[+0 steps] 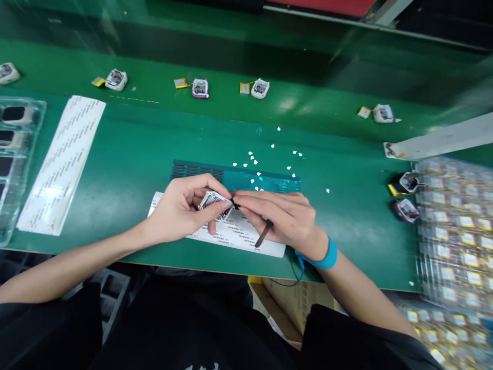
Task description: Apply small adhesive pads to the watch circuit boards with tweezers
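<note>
My left hand (181,205) holds an open white watch case (215,201), its circuit board showing, between thumb and fingers. Close against the case's right edge, my right hand (283,216) has its fingertips pinched at a small black piece (234,204); what it is I cannot make out. A slim dark tool (264,234), like tweezers, sticks out below the right palm, held by the curled fingers. Under both hands lies a white printed strip (246,242). Behind them is a blue translucent sheet (265,181) with rows of dark strips at its left part.
Small white stickers (255,162) are scattered behind the hands. Along the back sit several watch cases (200,88) with batteries attached. A clear tray (36,115) and a printed sheet (63,164) lie left; stacked battery trays (421,241) stand right. A blue wristband (329,255) trails a cord.
</note>
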`<state>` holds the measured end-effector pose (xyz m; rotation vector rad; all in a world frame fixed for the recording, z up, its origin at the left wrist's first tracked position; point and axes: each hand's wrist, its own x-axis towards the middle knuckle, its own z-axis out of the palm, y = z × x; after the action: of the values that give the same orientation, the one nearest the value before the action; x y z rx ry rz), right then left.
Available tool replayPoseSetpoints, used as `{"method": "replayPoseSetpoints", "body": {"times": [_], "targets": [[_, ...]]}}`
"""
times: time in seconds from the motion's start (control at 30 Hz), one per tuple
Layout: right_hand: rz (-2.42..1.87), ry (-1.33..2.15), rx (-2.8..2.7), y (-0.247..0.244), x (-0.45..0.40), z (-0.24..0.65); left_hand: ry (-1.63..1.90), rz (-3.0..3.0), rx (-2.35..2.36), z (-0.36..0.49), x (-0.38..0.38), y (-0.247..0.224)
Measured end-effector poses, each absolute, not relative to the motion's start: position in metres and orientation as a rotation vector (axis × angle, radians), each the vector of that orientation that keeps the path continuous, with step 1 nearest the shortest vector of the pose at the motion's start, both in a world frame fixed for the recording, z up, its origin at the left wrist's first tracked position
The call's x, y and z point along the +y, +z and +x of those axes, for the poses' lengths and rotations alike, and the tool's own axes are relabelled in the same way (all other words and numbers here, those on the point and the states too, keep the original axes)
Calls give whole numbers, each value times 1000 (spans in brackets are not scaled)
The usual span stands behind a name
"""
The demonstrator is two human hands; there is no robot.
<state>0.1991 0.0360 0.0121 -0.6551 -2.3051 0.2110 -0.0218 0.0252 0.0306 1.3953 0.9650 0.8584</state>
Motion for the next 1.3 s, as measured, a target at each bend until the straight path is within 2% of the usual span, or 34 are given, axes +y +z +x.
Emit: {"method": "replayPoseSetpoints", "body": {"times": [0.17, 0.27, 0.33, 0.6, 0.73, 1.3], "targets": [[-956, 787, -2086, 17, 34, 186, 1067, 2093, 1107, -23, 18, 24], [-1045, 1000, -1981, 18, 33, 185, 1119, 2242, 1098, -24, 18, 24], [-1062, 956, -1953, 18, 32, 186, 1112, 2245, 1116, -25, 19, 26], [-898, 408, -2121, 16, 24, 185, 1064, 2245, 1159, -25, 18, 26], [-916, 314, -2177, 15, 23, 186, 1064, 2233, 1179, -24, 17, 23], [-981, 689, -2004, 14, 24, 184, 1073, 2242, 1178, -21, 14, 20]]}}
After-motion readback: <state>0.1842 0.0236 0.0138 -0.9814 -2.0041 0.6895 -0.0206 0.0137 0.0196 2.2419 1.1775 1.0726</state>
